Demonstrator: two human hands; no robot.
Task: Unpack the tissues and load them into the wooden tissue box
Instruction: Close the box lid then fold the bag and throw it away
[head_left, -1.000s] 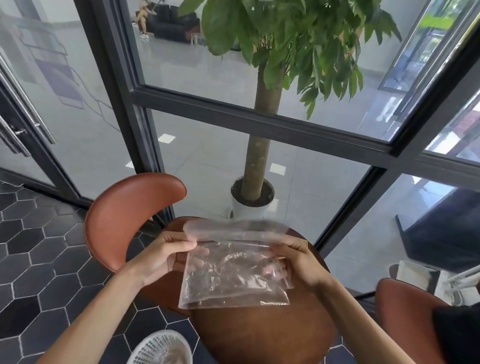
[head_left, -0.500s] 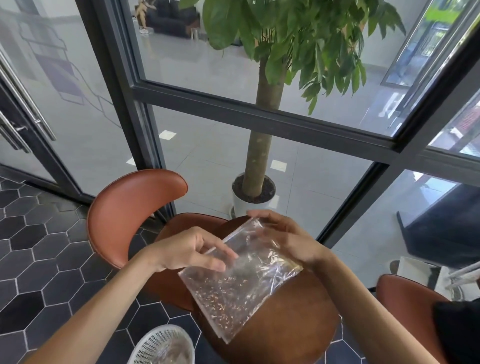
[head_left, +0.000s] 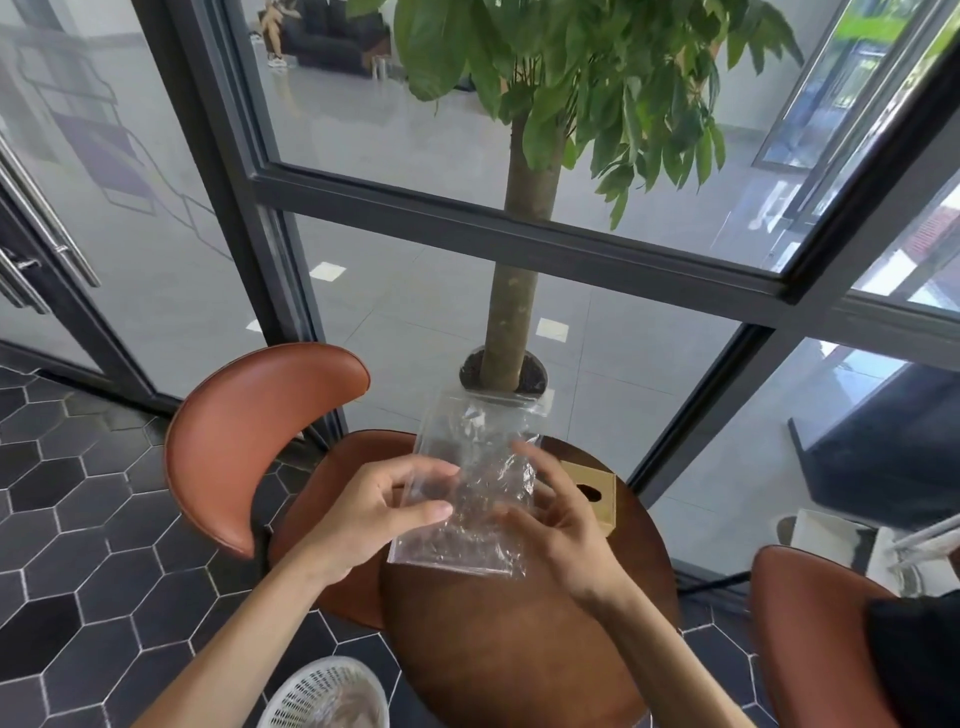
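Clear, crinkled plastic fills the middle of the frame: an empty-looking transparent bag (head_left: 470, 483) held upright above the round dark wooden table (head_left: 524, 639), its sealed strip at the top edge reaching up in front of the plant pot (head_left: 503, 375). The left hand (head_left: 363, 519), coming in from the lower left, pinches the bag's left edge between thumb and forefinger. The right hand (head_left: 561, 525), coming in from the lower right, has its fingers spread behind the film with the thumb curled against the bag's lower right side, so it grips the bag too. Just right of the bag, partly hidden by the right hand, the wooden tissue box (head_left: 597, 491) stands on the far edge of the table, its top slot showing. No tissues can be made out inside the bag. A brown leather chair (head_left: 244, 441) sits at centre left, touching or just beside the table; the corner of a second chair (head_left: 810, 639) shows at the lower right. A white mesh basket (head_left: 324, 696) stands on the black hexagon tile floor (head_left: 67, 561) at the bottom edge. Behind, a tree trunk (head_left: 519, 249) rises by the dark-framed glass wall (head_left: 519, 239).
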